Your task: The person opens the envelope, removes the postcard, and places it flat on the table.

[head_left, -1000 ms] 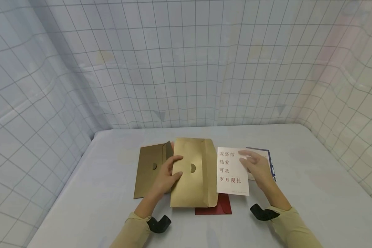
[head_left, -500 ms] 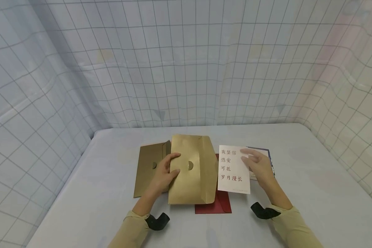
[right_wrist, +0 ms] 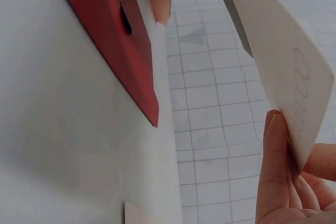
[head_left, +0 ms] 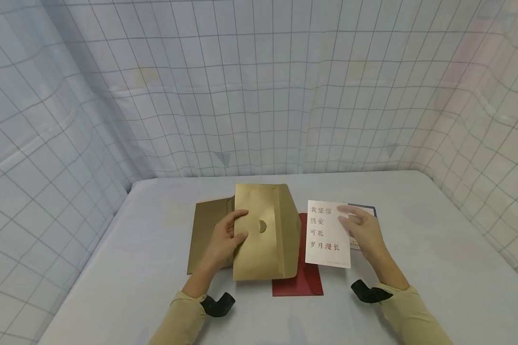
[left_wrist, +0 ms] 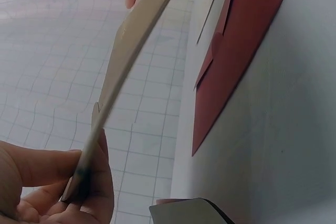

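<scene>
In the head view my left hand point(head_left: 219, 243) pinches the left edge of a large gold envelope point(head_left: 255, 256), raised off the table. Its flap stands unfolded on the right side, and a half-round notch marks its middle. Between thumb and fingers, my right hand point(head_left: 367, 235) holds a white card point(head_left: 321, 257) printed with red Chinese characters. The card is lifted to the right of the envelope, with a gap between them. In the right wrist view faint wavy marks run along the back of the card point(right_wrist: 286, 64). The left wrist view shows the gold envelope point(left_wrist: 123, 61) nearly edge-on.
A red envelope point(head_left: 294, 289) lies on the white table point(head_left: 147, 282), partly hidden beneath the raised gold one. Another, darker gold envelope point(head_left: 204, 230) lies at the left. A blue-edged card point(head_left: 355, 243) rests behind the right hand. Grid-patterned curtains point(head_left: 259, 96) surround the table.
The gold envelope has risen and shifted slightly left, tilting more, so more of the red envelope shows. The white card has moved a little right and up. Both hands keep their grip.
</scene>
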### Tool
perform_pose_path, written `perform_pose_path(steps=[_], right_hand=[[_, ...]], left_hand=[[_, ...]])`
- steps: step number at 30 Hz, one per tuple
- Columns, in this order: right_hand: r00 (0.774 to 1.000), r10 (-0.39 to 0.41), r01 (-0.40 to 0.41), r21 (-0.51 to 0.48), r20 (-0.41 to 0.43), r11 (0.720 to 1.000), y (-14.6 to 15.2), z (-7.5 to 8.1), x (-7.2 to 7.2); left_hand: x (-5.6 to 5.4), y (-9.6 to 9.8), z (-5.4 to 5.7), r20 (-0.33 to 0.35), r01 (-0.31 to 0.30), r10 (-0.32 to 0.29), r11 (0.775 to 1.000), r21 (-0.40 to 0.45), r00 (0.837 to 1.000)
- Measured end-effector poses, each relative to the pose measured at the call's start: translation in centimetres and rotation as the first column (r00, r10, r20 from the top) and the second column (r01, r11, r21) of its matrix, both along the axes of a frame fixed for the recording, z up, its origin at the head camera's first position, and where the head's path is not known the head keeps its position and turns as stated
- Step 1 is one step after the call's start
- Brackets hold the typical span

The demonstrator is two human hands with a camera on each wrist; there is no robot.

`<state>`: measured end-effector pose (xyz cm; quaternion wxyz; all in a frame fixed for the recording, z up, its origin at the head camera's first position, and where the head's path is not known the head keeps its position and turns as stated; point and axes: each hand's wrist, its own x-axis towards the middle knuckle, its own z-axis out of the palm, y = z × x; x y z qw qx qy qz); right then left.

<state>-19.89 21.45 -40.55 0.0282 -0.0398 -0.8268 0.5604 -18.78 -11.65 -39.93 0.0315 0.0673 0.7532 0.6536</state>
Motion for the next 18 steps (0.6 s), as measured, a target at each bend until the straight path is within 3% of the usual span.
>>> perform_pose_path(steps=[18], right_hand=[[0.999,-0.030,0.030,-0.001,0.032,1.000,0.62,0.48,-0.04]], left_hand=[[-0.27,-0.11,-0.27,0.010,-0.007,0.007,1.000,-0.024,1.000]])
